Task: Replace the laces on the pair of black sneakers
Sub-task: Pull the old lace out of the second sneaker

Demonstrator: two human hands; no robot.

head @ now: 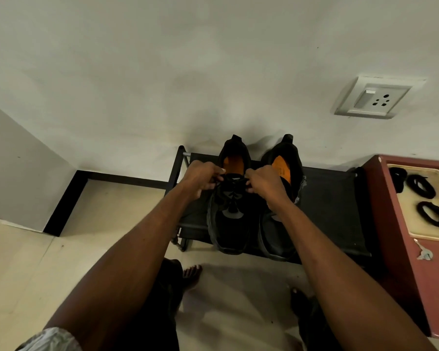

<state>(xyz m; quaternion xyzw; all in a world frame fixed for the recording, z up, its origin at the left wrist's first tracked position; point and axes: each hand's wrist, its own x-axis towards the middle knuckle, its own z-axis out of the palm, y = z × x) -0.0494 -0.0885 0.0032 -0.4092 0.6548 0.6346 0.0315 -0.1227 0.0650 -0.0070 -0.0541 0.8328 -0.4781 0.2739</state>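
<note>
Two black fabric sneakers with orange insoles stand side by side on a low black shoe rack [335, 206] with a fabric top and metal tube frame, heels toward the far wall and toes toward the person. The left sneaker [230, 224] has black lace [232, 182] across its upper eyelets. The left hand [203, 177] is curled at the left side of that sneaker's collar, its fingers pinching the lace; the right hand [262, 182] is curled at the right side of the same collar, also pinching the lace. The right sneaker [284, 168] stands just beside it, partly hidden by the right forearm.

To the right, touching the rack's end, is a dark red cabinet [401, 249] carrying a cream mat [421, 219]; three coiled black laces [435, 214] lie on the mat. A small metal key [422, 252] hangs from the cabinet front. A white wall socket with switch [373, 100] sits on the far wall. Bare feet [192, 273] rest on the pale tiled floor [36, 274] near the rack.
</note>
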